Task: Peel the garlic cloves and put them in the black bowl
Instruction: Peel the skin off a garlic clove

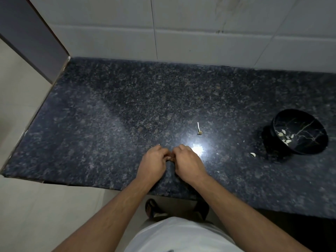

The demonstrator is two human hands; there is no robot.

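Observation:
My left hand (152, 161) and my right hand (187, 161) meet low over the dark granite counter (109, 115), fingers curled toward each other. Between their fingertips they pinch a small garlic clove (170, 157), almost fully hidden by the fingers. The black bowl (298, 131) with gold veins stands at the right, tilted toward me, with several peeled cloves (286, 137) inside. One loose clove (253, 154) lies on the counter just left of the bowl.
A garlic stem with its root end (199, 129) lies beyond my hands, next to a bright light glare. A tiled wall (181, 33) backs the counter. The counter's left and front edges drop to the floor, where my feet show.

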